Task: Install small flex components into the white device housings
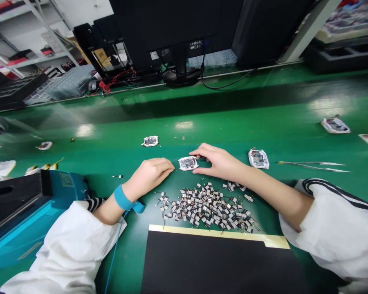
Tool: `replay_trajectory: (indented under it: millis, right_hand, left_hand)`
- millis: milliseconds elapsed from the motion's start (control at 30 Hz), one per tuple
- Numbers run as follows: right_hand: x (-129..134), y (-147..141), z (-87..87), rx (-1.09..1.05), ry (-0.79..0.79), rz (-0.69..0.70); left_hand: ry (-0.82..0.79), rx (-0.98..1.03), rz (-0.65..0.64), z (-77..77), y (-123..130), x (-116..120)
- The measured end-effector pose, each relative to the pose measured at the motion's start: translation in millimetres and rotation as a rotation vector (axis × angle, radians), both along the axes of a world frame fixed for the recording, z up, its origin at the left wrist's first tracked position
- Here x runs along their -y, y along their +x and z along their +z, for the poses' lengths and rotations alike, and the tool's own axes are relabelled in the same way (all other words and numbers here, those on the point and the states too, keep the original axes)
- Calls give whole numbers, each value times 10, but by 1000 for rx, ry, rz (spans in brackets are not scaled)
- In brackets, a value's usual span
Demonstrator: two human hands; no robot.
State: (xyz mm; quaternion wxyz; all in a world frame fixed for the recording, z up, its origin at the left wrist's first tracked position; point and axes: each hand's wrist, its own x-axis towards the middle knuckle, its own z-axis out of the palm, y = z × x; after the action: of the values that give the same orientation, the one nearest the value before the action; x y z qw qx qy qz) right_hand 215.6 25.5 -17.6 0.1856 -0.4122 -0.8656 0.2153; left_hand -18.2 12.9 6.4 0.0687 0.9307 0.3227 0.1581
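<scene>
A white-rimmed circuit module (188,163) lies flat and slightly angled on a green bench mat (184,130), its exposed board crowded with tiny dark components. The right hand (221,162) grips its far edge between thumb and fingers, while the left hand (149,177) rests just beside it. A loose heap of small wired parts (207,208) sits close below.

Bright overhead lamps are laying white glare patches (84,130) across the glossy green bench (221,106) — a long dark band of shadow is running along its far edge. The pile of small components (205,208) is glinting sharply, while the wide lens is bowing the shelving (9,14) at the top left and softening the lower corners — detail there is slightly smeared.
</scene>
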Motion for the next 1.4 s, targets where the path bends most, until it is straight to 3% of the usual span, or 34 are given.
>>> replay_trajectory:
  millis: [100,200,433,733,1400]
  right_hand:
    - [-31,0,-13,-86,19,45]
    - [-58,-1,-33,-140,71,61]
    - [-10,30,-26,-101,54,42]
    - [0,-41,-25,-15,88,17]
    - [-14,-36,2,-42,12,-18]
  left_hand:
    - [-48,178,96,63,143,44]
    - [-75,234,119,65,302,42]
    - [52,63,55,-71,420,-21]
    - [137,-84,77,-29,384,-38]
    - [140,-144,147,7,459,-9]
